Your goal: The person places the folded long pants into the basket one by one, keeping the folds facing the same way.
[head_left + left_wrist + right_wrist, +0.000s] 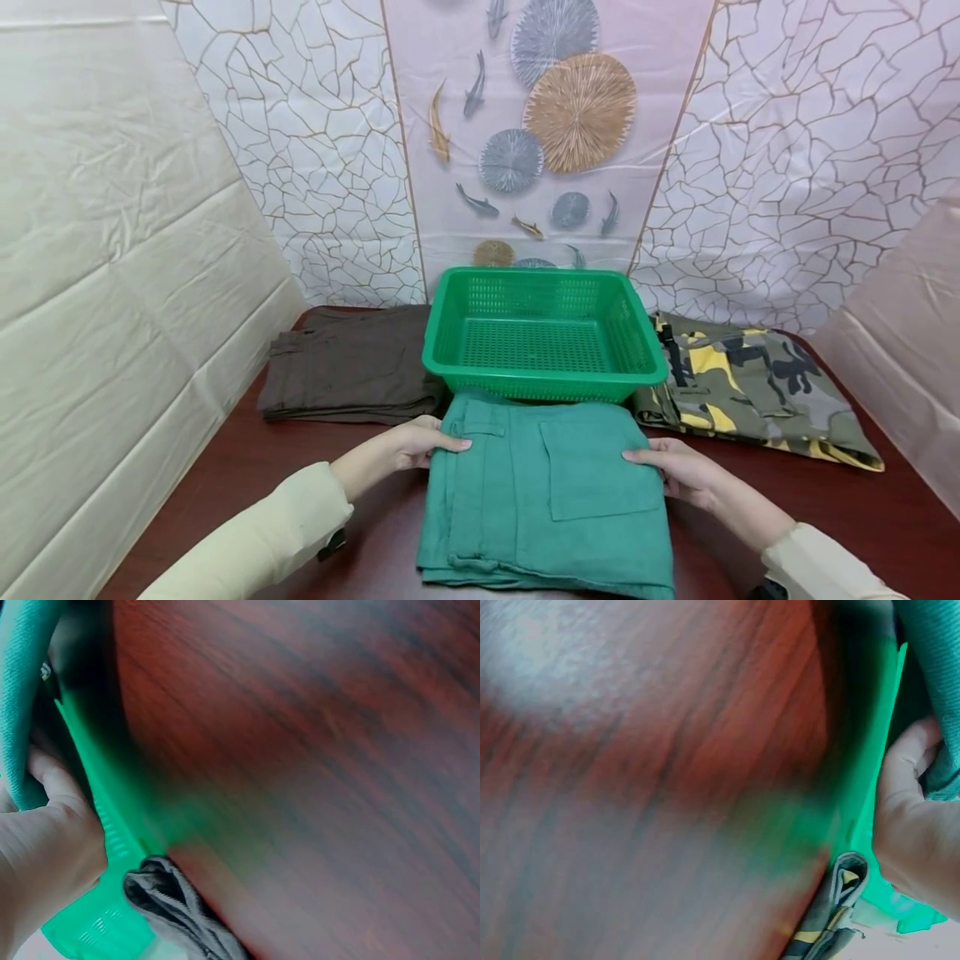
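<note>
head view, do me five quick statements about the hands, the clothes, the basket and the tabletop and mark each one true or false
1. The left hand grips one side of the folded teal garment. True.
2. The right hand holds the camouflage garment. False: the right hand grips the other side of the teal garment.
3. The folded dark brown garment lies to the left of the green basket. True.
4. The green basket stands nearer the person than the teal garment. False: it stands beyond the garment.
5. The tabletop is white. False: the tabletop is dark reddish brown.
</note>
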The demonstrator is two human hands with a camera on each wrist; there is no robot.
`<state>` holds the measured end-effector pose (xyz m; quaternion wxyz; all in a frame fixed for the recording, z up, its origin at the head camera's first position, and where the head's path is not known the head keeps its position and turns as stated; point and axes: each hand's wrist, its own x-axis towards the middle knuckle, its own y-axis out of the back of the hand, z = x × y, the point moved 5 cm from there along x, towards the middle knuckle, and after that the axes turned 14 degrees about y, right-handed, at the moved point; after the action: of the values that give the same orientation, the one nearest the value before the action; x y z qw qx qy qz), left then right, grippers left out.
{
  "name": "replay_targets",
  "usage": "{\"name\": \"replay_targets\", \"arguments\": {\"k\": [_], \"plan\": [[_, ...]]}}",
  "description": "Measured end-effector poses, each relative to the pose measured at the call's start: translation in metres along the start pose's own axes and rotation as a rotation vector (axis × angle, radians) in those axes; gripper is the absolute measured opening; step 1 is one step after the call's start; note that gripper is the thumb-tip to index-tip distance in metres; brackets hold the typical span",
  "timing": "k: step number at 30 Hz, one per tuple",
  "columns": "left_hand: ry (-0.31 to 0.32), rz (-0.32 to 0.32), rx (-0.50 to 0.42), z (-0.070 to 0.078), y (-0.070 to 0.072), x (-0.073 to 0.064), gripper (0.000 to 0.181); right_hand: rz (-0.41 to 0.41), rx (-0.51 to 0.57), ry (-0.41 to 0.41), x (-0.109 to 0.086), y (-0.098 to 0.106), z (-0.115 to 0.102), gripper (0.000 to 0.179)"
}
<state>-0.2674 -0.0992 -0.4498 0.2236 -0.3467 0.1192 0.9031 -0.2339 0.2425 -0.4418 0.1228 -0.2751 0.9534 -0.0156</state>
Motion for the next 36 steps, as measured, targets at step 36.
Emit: {"name": "replay_targets", "arguments": {"k": [36], "plan": [[-0.083,-0.07,0.036,0.042,-0.008,-0.076,0.041,0.154,-0.136,0.095,-0.03,-0.011,-0.075,0.053]]}}
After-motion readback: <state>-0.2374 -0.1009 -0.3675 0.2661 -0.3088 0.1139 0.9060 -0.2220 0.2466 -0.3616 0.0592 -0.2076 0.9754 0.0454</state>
